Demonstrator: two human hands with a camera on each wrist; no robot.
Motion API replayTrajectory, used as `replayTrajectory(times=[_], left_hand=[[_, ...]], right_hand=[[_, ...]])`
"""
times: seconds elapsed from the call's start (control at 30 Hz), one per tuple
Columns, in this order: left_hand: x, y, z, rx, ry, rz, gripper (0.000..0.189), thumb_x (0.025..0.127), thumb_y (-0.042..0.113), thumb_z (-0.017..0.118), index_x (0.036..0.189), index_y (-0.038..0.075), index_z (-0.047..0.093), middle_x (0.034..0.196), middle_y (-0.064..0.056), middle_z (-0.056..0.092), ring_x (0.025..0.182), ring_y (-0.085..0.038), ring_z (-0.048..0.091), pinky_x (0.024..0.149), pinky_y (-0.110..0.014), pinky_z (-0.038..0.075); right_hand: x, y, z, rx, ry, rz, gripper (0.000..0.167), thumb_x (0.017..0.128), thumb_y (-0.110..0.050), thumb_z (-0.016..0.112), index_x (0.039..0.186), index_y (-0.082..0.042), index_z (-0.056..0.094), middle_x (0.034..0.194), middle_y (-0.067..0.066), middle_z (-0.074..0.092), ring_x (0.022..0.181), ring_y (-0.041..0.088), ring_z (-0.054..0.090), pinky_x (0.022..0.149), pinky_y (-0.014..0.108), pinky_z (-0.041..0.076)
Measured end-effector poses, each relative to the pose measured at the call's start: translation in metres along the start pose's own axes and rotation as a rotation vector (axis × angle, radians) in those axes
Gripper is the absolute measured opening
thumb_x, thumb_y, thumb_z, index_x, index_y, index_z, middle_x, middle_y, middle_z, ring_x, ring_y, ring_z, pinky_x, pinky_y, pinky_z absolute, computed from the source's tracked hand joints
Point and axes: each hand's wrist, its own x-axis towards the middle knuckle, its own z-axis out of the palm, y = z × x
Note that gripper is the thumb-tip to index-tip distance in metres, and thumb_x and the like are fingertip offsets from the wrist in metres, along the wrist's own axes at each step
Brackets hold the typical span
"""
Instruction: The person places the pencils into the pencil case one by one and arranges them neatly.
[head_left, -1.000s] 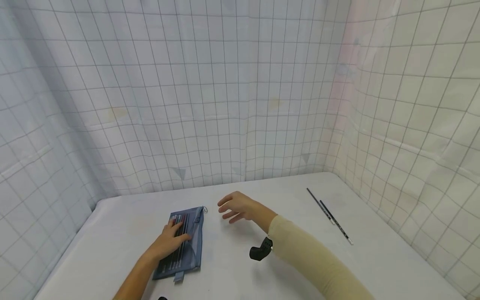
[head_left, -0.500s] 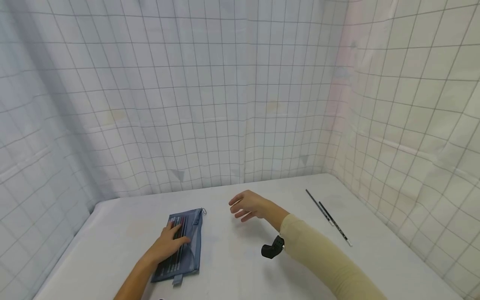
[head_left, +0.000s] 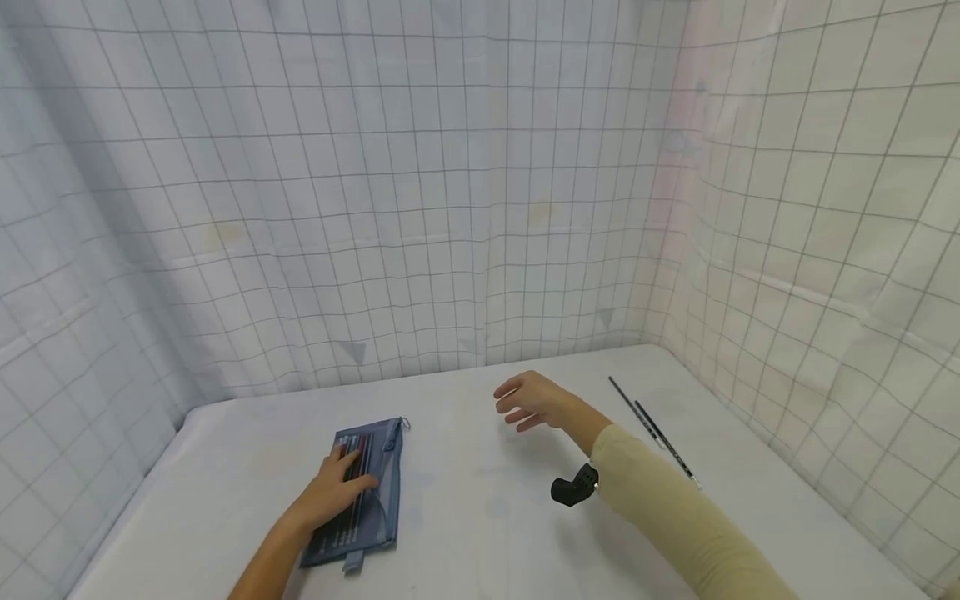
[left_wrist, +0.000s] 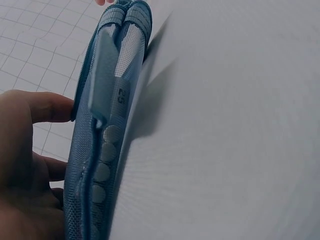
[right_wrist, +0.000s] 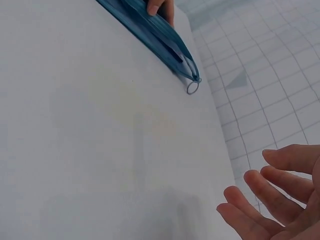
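Observation:
A blue mesh pencil case (head_left: 387,512) lies on the left part of the white table, with several pencils visible through its mesh. My left hand (head_left: 330,492) rests on top of it, fingers spread. In the left wrist view its fingertips touch the side of the pencil case (left_wrist: 82,160), where round pencil ends show. A metal ring (right_wrist: 193,88) hangs at the far corner by the zip. My right hand (head_left: 542,400) is held above the table, fingers loosely bent and holding nothing. To its right lie two dark pencils (head_left: 667,443) with white ends, side by side.
The white table (head_left: 465,517) is bounded by grid-patterned cloth (head_left: 420,208) at the back and on both sides. A black wrist camera (head_left: 573,486) sticks out from the right sleeve.
My right hand has moved rightward, away from the pencil case and towards the two pencils. The left hand stays on the pencil case.

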Motion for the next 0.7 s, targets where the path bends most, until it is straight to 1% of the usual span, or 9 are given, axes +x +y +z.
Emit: replayTrajectory(times=[0.2, 0.33, 0.47, 0.6, 0.7], left_hand=[[0.0, -0.002, 0.002, 0.005, 0.008, 0.01, 0.088, 0.096, 0.038, 0.065, 0.153, -0.017, 0.028, 0.16, -0.045, 0.001, 0.144, -0.065, -0.001, 0.11, -0.078, 0.009], [0.001, -0.005, 0.003, 0.007, 0.011, 0.006, 0.088, 0.095, 0.038, 0.065, 0.153, -0.017, 0.028, 0.16, -0.044, 0.002, 0.145, -0.065, -0.001, 0.111, -0.078, 0.008], [0.001, -0.005, 0.002, 0.003, 0.018, 0.001, 0.088, 0.094, 0.038, 0.065, 0.153, -0.016, 0.029, 0.16, -0.044, 0.002, 0.145, -0.064, -0.001, 0.111, -0.077, 0.009], [0.003, -0.004, 0.002, 0.007, 0.026, 0.002, 0.088, 0.094, 0.038, 0.066, 0.153, -0.016, 0.029, 0.16, -0.044, 0.002, 0.145, -0.064, 0.0, 0.112, -0.077, 0.009], [0.004, -0.004, 0.001, 0.007, 0.029, 0.01, 0.088, 0.094, 0.038, 0.066, 0.153, -0.016, 0.029, 0.16, -0.044, 0.003, 0.145, -0.065, 0.001, 0.112, -0.077, 0.01]], right_hand=[[-0.004, 0.011, -0.022, -0.019, 0.035, 0.008, 0.041, 0.095, -0.007, 0.073, 0.134, 0.003, 0.064, 0.119, 0.012, 0.07, 0.108, 0.035, 0.07, 0.083, 0.043, 0.06], [-0.006, 0.022, -0.033, -0.017, 0.048, 0.016, 0.044, 0.095, -0.007, 0.073, 0.136, 0.004, 0.062, 0.119, 0.012, 0.071, 0.109, 0.035, 0.069, 0.083, 0.044, 0.06], [-0.007, 0.028, -0.043, -0.038, 0.05, 0.015, 0.045, 0.096, -0.007, 0.072, 0.137, 0.004, 0.061, 0.118, 0.012, 0.071, 0.107, 0.034, 0.07, 0.085, 0.045, 0.06], [-0.01, 0.031, -0.054, -0.087, 0.05, 0.008, 0.046, 0.095, -0.006, 0.073, 0.138, 0.004, 0.06, 0.123, 0.015, 0.07, 0.107, 0.031, 0.07, 0.086, 0.046, 0.059], [-0.014, 0.034, -0.064, -0.12, 0.068, 0.019, 0.048, 0.093, -0.004, 0.075, 0.139, 0.003, 0.06, 0.127, 0.016, 0.069, 0.109, 0.032, 0.068, 0.088, 0.047, 0.058]])
